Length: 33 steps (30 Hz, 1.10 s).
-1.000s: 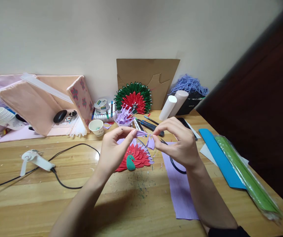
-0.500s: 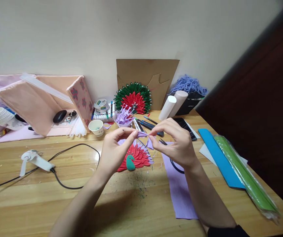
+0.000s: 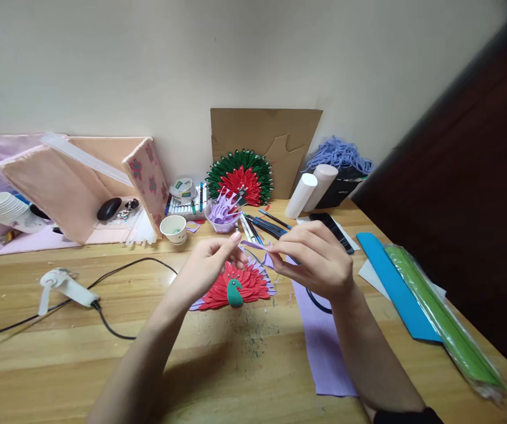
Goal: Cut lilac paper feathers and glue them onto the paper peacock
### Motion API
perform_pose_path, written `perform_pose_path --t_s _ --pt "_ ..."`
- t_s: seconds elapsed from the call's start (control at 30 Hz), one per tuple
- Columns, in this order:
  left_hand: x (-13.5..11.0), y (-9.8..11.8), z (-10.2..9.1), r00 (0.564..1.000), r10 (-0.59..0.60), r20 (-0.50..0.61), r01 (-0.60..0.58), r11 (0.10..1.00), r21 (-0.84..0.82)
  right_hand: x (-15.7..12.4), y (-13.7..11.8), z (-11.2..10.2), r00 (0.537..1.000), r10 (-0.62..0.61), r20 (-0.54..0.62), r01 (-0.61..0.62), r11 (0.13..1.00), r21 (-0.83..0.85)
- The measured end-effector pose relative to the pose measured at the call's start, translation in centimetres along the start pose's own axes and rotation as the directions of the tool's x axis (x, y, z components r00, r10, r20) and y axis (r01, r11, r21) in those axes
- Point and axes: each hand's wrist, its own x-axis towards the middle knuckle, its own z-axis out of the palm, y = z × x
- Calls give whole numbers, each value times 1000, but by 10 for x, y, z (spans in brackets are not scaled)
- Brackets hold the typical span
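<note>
My right hand [image 3: 312,256] pinches one end of a small folded purple crepe-paper piece [image 3: 255,245], which points left in the air. Just beside its free end is my left hand [image 3: 209,265], thumb apart from loosely curled fingers, holding nothing I can see. Below both hands lies a peacock [image 3: 234,292] with a green body, layered red feathers and a purple outer fringe; my left hand covers part of it. A purple crepe-paper sheet [image 3: 326,353] stretches under my right forearm, with a black scissor handle [image 3: 317,303] on it.
A hot glue gun [image 3: 70,288] with a looping black cord rests at left. Behind stand a paper cup [image 3: 174,229], a tub of purple scraps [image 3: 223,218], pens [image 3: 271,227] and a green-and-red feather fan [image 3: 239,174]. Blue paper [image 3: 397,285] and a wrapped green roll [image 3: 443,318] lie at right.
My left thumb and fingers have come off the purple piece and moved slightly apart. My right hand still pinches it.
</note>
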Motion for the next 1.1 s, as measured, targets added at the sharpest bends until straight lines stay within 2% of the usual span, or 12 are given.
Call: perform_pose_path --t_s 0.27,0.47,0.73,0.87,1.0,1.07,1.1 --pt "1 1 -6 1000 -30 0 30 998 52 -4 -1 4 986 -161 47 163 986 -36" --pt "6 -3 -9 996 -86 1 85 993 76 0 -5 5 952 -292 93 296 955 -27" --pt "4 -9 -13 999 -38 -7 38 999 -26 2 -14 6 937 -322 135 329 944 -33" --pt "-5 -10 -17 995 24 -95 -33 995 -99 0 -16 4 951 -289 112 288 957 27" --pt "-27 -18 -22 959 54 -279 -99 984 -151 -3 -17 7 975 -210 71 201 973 117" --pt "-41 -27 -23 926 61 -373 -126 980 -152 -6 -21 15 995 -81 53 68 976 209" --pt "-48 -34 -24 907 68 -416 -141 979 -149 -7 -25 21 998 35 57 -50 962 270"
